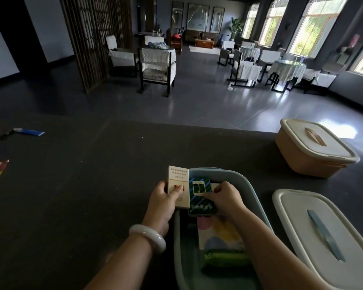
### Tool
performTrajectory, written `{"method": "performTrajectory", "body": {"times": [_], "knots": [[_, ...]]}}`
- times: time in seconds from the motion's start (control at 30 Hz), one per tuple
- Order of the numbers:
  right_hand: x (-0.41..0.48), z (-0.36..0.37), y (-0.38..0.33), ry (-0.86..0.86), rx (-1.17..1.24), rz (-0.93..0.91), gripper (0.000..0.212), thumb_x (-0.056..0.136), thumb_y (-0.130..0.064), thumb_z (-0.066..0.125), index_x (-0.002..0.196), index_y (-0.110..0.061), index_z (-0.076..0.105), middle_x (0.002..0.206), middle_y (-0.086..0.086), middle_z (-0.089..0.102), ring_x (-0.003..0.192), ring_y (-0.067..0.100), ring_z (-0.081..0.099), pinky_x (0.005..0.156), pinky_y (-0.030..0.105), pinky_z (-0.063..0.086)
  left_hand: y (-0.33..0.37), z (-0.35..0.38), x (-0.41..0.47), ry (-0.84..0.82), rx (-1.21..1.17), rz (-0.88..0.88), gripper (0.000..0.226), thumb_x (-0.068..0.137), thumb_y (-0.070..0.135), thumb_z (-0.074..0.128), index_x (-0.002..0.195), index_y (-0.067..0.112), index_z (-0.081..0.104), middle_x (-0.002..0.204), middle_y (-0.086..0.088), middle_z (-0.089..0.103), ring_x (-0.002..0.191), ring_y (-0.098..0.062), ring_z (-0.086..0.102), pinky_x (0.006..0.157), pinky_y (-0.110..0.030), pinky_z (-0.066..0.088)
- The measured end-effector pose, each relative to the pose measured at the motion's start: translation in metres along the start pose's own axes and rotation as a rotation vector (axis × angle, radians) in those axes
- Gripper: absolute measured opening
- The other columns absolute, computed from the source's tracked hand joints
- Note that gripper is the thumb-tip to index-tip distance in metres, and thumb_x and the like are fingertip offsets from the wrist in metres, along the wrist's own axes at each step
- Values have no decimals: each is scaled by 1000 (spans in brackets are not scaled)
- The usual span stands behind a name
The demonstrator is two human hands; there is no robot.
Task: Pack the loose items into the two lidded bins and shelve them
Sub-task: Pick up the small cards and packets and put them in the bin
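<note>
Left hand (166,195) grips the cream cardboard box (178,185) upright at the open blue-grey plastic bin (247,185), ready to slot in; right hand (226,196) pinches the dark green striped packet (200,197), seating it flat inside.

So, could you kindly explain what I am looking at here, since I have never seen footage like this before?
There is no machine here: a person wears a wide-angle camera on the head, so the single picture looks forward and down at their own two bare hands over a dark counter, with a dining room beyond.

The left hand, with a pale bangle on its wrist, has a grip on a cream box held upright at the edge of an open blue-grey bin. The right hand reaches into that bin and grips a dark blue and green striped box. A pastel packet and something green already lie inside.

To the right lies the bin's lid. Further back stands a peach bin, closed. A few loose items remain far left, among them a blue tube.
</note>
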State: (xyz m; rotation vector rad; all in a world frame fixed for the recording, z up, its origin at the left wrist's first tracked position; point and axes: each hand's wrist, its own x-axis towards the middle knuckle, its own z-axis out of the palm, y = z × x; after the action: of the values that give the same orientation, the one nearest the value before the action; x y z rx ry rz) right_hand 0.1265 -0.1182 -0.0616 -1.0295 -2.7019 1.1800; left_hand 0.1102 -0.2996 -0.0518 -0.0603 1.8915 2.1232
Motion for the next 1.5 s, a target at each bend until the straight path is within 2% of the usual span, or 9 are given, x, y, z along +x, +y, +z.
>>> {"method": "performTrajectory", "body": {"times": [0.3,0.47,0.57,0.73,0.93,1.13,1.27,1.4,1.5], "knots": [[-11,-9,-9,93,128,-84,31,80,-39,74,97,-17,61,89,-2,64,78,11,61,62,27,50,9,0,-4,-41,-19,-45,19,91,16,64,110,13,63,98,-6,73,83,-15,71,58,-22,54],[-30,-16,-30,-274,359,-123,24,86,-41,67,88,-18,73,83,2,75,83,22,71,82,41,58,17,5,-5,-113,-49,-51,19,90,20,66,108,21,61,98,-3,73,80,-13,73,59,-26,56],[-36,-19,-34,-321,424,-126,18,88,-29,68,94,-13,72,90,5,75,89,24,71,88,42,55,20,9,-6,-124,-7,-29,23,89,24,67,111,23,60,103,-1,70,88,-14,71,67,-31,58],[-36,-39,-24,-305,464,-57,15,95,-13,57,98,-5,68,95,17,72,85,28,68,75,35,55,11,8,-4,-44,206,64,35,90,30,65,123,23,54,119,-1,58,106,-16,61,89,-42,55],[-12,-70,6,-163,178,86,18,98,-17,51,94,-10,67,58,-1,55,44,9,47,38,19,34,-7,7,4,37,355,110,36,97,26,54,133,24,50,129,-4,47,113,-17,54,95,-42,52],[0,-59,13,-61,-152,55,22,95,-20,50,94,-8,68,74,-2,63,61,6,59,41,16,37,-15,9,5,26,373,117,39,100,25,46,139,26,45,136,-4,49,122,-19,50,101,-46,47],[-4,-48,12,-30,-93,24,13,96,-21,54,97,-18,66,73,-9,59,60,0,55,38,11,35,-17,8,4,26,362,112,39,100,27,46,140,27,44,137,-2,48,122,-19,51,99,-45,49],[-9,-42,14,-5,16,-1,5,93,-21,60,92,-25,63,78,-7,64,70,8,66,63,27,57,-20,6,3,31,368,123,41,100,31,46,141,28,44,140,-1,45,124,-17,50,100,-41,48],[-14,-42,16,35,64,-6,8,90,-18,64,85,-25,65,82,-3,66,73,11,67,70,33,59,-21,6,4,37,397,147,41,100,31,45,141,28,43,142,0,43,126,-14,47,94,-30,46]]}}
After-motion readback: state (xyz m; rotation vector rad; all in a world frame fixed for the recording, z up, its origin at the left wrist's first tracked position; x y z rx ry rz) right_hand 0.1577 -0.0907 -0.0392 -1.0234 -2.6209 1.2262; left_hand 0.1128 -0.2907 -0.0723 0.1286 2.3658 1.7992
